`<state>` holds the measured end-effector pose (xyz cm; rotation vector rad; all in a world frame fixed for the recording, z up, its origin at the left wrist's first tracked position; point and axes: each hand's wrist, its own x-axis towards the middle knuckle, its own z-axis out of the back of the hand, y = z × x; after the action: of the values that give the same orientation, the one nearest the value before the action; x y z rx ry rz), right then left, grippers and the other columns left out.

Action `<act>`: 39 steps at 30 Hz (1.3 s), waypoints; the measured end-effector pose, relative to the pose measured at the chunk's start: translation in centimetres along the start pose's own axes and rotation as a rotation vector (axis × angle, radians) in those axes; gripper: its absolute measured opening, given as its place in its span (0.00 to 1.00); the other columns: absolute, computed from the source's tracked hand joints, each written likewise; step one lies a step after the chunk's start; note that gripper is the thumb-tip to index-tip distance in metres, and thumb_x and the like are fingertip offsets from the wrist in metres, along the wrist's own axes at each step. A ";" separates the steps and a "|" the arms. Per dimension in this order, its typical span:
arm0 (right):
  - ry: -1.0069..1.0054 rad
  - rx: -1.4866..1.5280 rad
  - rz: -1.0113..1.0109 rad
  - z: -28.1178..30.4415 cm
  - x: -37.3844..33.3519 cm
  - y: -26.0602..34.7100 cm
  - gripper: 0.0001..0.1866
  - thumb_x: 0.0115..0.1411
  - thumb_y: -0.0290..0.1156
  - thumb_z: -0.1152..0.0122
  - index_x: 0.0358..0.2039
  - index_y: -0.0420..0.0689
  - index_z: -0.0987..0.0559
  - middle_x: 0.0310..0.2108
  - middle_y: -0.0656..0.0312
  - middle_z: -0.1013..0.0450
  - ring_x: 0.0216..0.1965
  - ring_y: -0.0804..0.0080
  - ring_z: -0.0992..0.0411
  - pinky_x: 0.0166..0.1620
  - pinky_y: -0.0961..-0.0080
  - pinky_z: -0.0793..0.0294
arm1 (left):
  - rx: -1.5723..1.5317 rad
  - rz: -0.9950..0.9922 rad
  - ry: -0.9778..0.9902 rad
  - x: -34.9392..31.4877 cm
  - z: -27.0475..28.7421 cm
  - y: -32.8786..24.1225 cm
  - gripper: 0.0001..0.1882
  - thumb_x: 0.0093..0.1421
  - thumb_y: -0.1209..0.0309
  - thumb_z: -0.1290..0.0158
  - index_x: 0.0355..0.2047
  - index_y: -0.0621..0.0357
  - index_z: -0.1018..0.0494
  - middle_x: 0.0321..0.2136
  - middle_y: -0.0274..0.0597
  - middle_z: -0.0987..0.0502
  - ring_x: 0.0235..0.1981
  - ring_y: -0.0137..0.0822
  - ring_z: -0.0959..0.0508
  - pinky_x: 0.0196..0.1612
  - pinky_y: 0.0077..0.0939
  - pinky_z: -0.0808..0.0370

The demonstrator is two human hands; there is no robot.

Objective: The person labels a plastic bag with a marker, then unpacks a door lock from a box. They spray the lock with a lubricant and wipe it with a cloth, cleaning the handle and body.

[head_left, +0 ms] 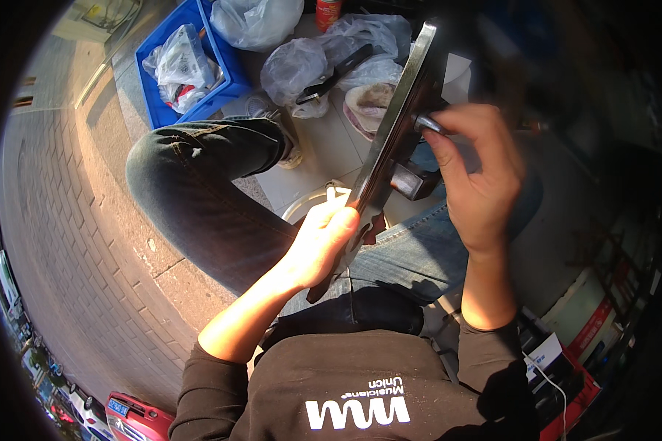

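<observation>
Tilted above my lap is a long, dark metal plate (pixel 390 140) with a shiny narrow edge; it looks like a door lock panel, but I cannot be sure. My left hand (pixel 320 246) is closed around its lower end, with the thumb along the edge. On the plate's right face, my right hand (pixel 480 165) pinches a small, shiny metal knob (pixel 429 123) between thumb and fingertips. Below that knob, a dark, square metal block (pixel 413 180) stands out from the same face. Part of the plate's lower end is hidden by my left hand.
A blue crate (pixel 151 92) holding plastic bags stands at the far left. Beyond my knees lie clear plastic bags (pixel 294 66), a black handle-like piece (pixel 336 76) and a light cloth-like item (pixel 370 105). An orange-red can (pixel 328 13) stands at the back. Brick paving (pixel 73 213) runs along the left.
</observation>
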<state>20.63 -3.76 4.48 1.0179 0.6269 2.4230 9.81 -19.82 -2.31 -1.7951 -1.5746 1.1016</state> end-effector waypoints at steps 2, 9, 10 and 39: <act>-0.038 -0.080 0.172 -0.1 0.3 -0.5 0.12 0.40 0.13 0.39 0.28 0.38 0.26 0.28 0.59 0.29 0.30 0.67 0.31 0.33 0.76 0.31 | 0.015 -0.034 -0.027 0.0 -0.3 -0.5 0.31 0.58 0.44 0.58 0.44 0.61 0.30 0.27 0.34 0.32 0.28 0.25 0.35 0.33 0.21 0.37; -0.185 0.617 -0.335 0.5 -3.1 -1.2 0.13 0.54 0.16 0.50 0.42 0.36 0.30 0.38 0.60 0.30 0.39 0.75 0.32 0.45 0.79 0.34 | 0.717 -0.381 -0.236 0.5 -1.3 -1.5 0.33 0.49 0.50 0.44 0.53 0.52 0.33 0.30 0.39 0.30 0.30 0.34 0.27 0.33 0.25 0.29; -0.139 0.724 -0.457 1.0 -3.9 -1.0 0.14 0.58 0.21 0.51 0.45 0.36 0.31 0.41 0.61 0.31 0.41 0.77 0.33 0.48 0.79 0.36 | 0.906 -0.482 -0.266 0.8 -1.0 -1.4 0.34 0.47 0.48 0.43 0.52 0.50 0.32 0.29 0.40 0.30 0.30 0.35 0.26 0.31 0.26 0.28; -0.523 0.415 -0.263 3.5 -5.0 -1.4 0.15 0.54 0.21 0.45 0.43 0.33 0.30 0.45 0.53 0.32 0.48 0.70 0.35 0.52 0.74 0.36 | 1.441 -0.618 -0.439 0.9 -0.4 -2.6 0.35 0.37 0.44 0.40 0.47 0.41 0.27 0.34 0.44 0.31 0.25 0.32 0.30 0.28 0.23 0.29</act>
<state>26.68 -4.57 3.17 1.5485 1.0119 1.7294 8.65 -18.34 -0.23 -0.1189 -0.8564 1.6490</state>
